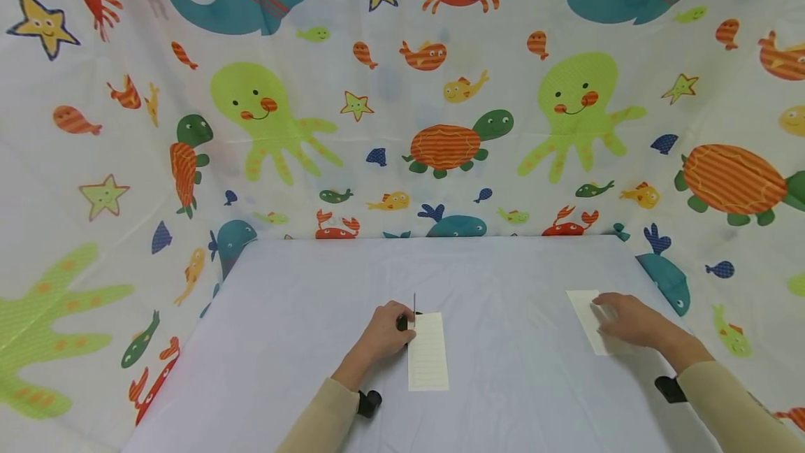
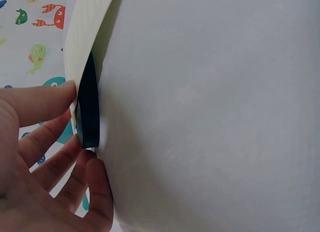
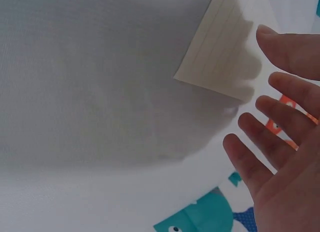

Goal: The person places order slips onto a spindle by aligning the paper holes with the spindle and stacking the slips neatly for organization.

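Note:
My left hand [image 1: 388, 331] pinches the top left edge of a cream lined paper slip [image 1: 429, 362] between thumb and fingers. In the left wrist view a dark, flat, tapered piece [image 2: 89, 107] sits against the slip at the fingertips; its kind I cannot tell. From above, black parts of it show beside the fingers, with a thin dark upright line [image 1: 414, 305] over them. My right hand [image 1: 632, 320] hovers at a second lined slip [image 1: 586, 320] on the right. Its fingers are apart in the right wrist view, and its shadow falls across that slip [image 3: 212, 54].
A white-covered table [image 1: 503, 411] lies under both hands. Behind and beside it hangs a curtain [image 1: 390, 194] printed with sea animals. A small black device [image 1: 370, 404] is at the left wrist and another black device [image 1: 671, 389] at the right wrist.

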A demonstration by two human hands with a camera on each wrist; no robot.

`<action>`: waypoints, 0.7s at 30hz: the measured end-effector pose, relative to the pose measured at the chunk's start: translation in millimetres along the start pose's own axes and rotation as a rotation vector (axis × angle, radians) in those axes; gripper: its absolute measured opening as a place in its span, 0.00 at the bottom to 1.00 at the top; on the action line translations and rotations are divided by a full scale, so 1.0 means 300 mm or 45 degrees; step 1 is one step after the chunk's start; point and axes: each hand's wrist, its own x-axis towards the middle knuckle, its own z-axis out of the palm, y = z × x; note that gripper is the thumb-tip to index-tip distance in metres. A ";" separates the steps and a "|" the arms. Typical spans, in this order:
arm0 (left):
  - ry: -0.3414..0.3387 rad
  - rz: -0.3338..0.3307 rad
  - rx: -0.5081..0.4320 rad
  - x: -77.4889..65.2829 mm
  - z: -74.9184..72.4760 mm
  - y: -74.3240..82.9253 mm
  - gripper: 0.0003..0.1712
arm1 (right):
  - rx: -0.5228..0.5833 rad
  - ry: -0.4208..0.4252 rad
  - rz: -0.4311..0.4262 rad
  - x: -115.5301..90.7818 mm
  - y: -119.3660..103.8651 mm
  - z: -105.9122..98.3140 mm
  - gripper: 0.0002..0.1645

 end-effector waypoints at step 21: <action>0.011 -0.027 -0.011 0.000 0.010 -0.009 0.09 | -0.193 0.081 -0.060 -0.007 0.030 0.048 0.39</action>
